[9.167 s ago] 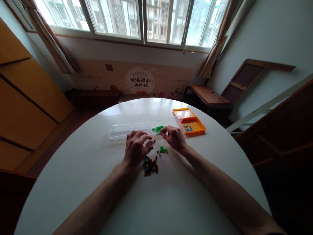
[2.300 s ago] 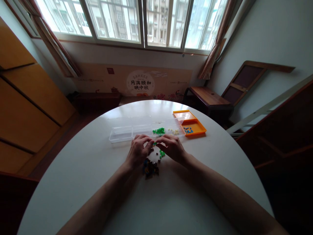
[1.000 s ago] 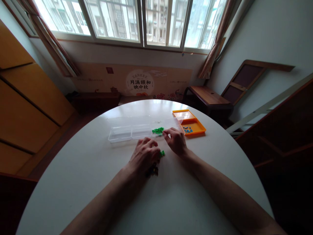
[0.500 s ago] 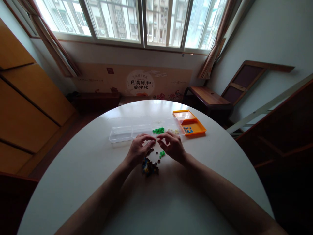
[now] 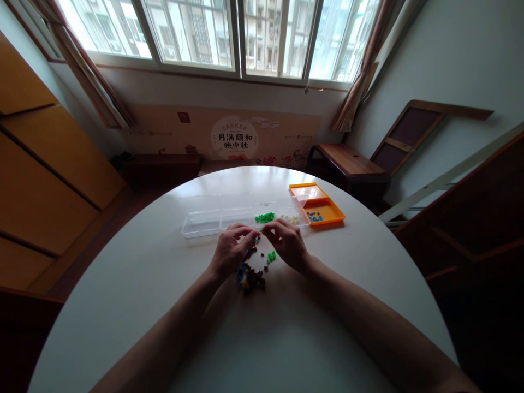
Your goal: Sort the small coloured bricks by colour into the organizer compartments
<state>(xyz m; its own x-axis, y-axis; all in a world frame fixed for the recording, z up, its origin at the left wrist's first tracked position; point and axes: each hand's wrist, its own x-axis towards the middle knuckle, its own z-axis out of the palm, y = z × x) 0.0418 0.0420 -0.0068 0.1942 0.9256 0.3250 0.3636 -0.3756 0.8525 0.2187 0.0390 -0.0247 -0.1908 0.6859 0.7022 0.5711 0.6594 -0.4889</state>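
Note:
My left hand (image 5: 230, 248) is closed in a pinch, its thumb and fingers meeting above the table. Opposite it, my right hand (image 5: 287, 244) pinches too, the fingertips of both nearly touching. Between them shows a tiny green block (image 5: 261, 230); fingers cover most of it. Below the hands lie a few loose green blocks (image 5: 271, 256) and small brown blocks (image 5: 262, 255). Nearer to me, a mixed pile of dark, blue and yellow blocks (image 5: 250, 279) sits beside my left wrist. Just behind my fingers, green blocks (image 5: 265, 218) fill part of a clear box.
The clear compartment box (image 5: 201, 228) stands across the white round table (image 5: 135, 284), with pale blocks (image 5: 290, 219) in its right end. An orange tray (image 5: 333, 212) at its right holds small blue blocks (image 5: 315, 217). A wooden chair (image 5: 347, 161) stands beyond the table.
My right fingertips have come in to the left, closing the gap to my left hand. The green block has risen slightly between them. Small blocks below my left fingertips show more now.

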